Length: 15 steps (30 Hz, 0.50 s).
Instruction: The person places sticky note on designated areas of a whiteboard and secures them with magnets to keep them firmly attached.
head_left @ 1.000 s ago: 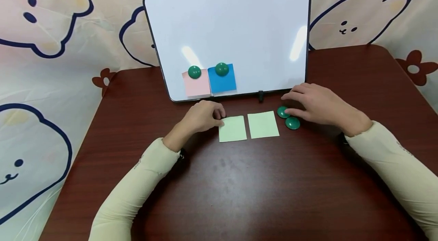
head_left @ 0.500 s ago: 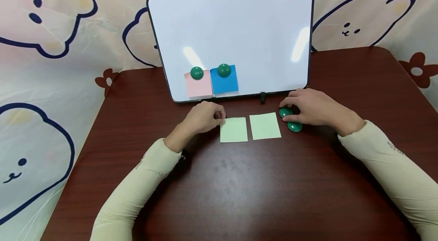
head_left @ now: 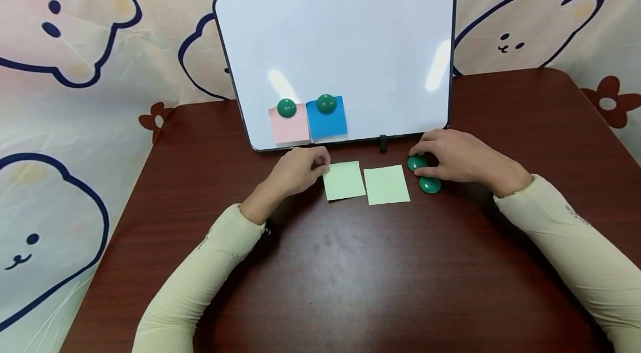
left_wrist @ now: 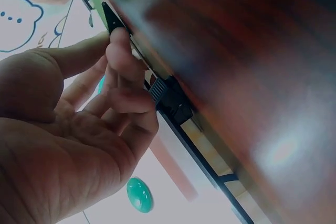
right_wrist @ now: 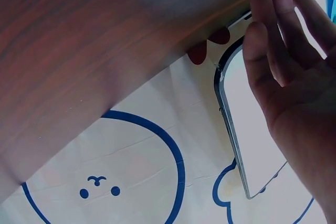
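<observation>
Pale-green note (head_left: 344, 181) extends rightward from pinching left fingers (left_wrist: 123, 56), while right fingers (right_wrist: 289, 14) grip a green magnet (head_left: 415, 162).

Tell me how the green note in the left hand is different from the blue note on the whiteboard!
The green note is pale, but the blue note is a strong, bright colour. The left hand pinches the green note at a corner, while a round magnet holds the blue note on the whiteboard. Both look like squarish pieces of paper.
</observation>
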Each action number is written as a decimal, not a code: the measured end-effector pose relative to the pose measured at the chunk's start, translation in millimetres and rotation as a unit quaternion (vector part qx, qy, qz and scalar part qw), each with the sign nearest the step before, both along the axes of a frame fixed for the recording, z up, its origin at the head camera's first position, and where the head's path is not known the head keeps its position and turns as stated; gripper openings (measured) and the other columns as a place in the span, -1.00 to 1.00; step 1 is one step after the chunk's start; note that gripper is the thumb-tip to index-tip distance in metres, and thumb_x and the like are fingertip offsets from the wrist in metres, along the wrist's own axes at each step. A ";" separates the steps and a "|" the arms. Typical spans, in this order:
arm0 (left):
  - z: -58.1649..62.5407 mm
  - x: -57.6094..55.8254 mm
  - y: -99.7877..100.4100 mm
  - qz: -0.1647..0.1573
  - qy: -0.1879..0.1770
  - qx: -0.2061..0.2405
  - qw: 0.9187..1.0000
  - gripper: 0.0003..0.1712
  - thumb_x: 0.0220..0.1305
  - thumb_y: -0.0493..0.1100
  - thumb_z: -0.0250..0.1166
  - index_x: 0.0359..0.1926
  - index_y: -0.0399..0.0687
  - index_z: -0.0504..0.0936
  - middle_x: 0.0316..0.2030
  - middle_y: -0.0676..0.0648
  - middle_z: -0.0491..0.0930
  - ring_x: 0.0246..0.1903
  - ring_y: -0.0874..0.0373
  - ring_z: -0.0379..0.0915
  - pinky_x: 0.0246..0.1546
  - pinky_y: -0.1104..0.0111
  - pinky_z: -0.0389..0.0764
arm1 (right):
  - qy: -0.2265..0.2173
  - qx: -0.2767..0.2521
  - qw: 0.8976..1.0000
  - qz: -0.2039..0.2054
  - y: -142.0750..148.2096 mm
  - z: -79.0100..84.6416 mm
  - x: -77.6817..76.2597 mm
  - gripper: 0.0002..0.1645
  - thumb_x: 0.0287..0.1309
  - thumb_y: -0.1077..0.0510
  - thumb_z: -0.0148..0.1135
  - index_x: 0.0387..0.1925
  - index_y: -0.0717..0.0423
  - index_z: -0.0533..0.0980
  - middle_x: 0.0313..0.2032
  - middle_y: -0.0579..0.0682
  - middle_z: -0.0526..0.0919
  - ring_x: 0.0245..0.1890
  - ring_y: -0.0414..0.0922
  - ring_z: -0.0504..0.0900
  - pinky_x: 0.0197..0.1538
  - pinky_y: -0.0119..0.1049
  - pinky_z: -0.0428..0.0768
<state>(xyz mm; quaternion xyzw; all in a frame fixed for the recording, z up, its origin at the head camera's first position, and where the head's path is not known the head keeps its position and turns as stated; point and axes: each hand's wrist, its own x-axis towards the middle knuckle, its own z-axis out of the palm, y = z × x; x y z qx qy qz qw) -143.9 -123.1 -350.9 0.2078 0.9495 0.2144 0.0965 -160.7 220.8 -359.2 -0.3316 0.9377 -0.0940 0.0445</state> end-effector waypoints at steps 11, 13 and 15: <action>0.4 -0.7 -2.0 0.013 0.039 0.042 0.998 -0.94 0.38 -0.21 0.26 -0.22 -0.06 0.66 -0.31 -0.05 0.68 -0.30 0.11 0.56 -0.20 0.25 0.57 | -0.023 -0.004 1.000 -0.004 -0.3 3.3 -1.1 -0.58 0.06 -0.05 0.49 -0.02 -0.06 0.67 -0.16 -0.12 0.63 -0.14 -0.17 0.57 -0.08 -0.11 0.60; 0.0 -1.3 -1.9 0.015 0.042 0.050 0.998 -0.93 0.39 -0.21 0.25 -0.22 -0.07 0.66 -0.33 -0.05 0.67 -0.34 0.12 0.52 -0.24 0.27 0.55 | -0.021 -0.007 1.000 -0.006 0.7 4.2 -1.3 -0.59 0.06 -0.03 0.49 -0.02 -0.06 0.67 -0.16 -0.11 0.63 -0.14 -0.16 0.57 -0.07 -0.10 0.60; -0.3 -2.0 -1.6 0.016 0.047 0.064 0.997 -0.91 0.40 -0.23 0.23 -0.21 -0.09 0.66 -0.35 -0.05 0.66 -0.38 0.13 0.49 -0.28 0.29 0.53 | -0.018 -0.008 1.000 -0.010 1.9 4.4 -1.9 -0.59 0.05 -0.02 0.49 -0.03 -0.07 0.67 -0.17 -0.12 0.62 -0.14 -0.15 0.57 -0.07 -0.11 0.61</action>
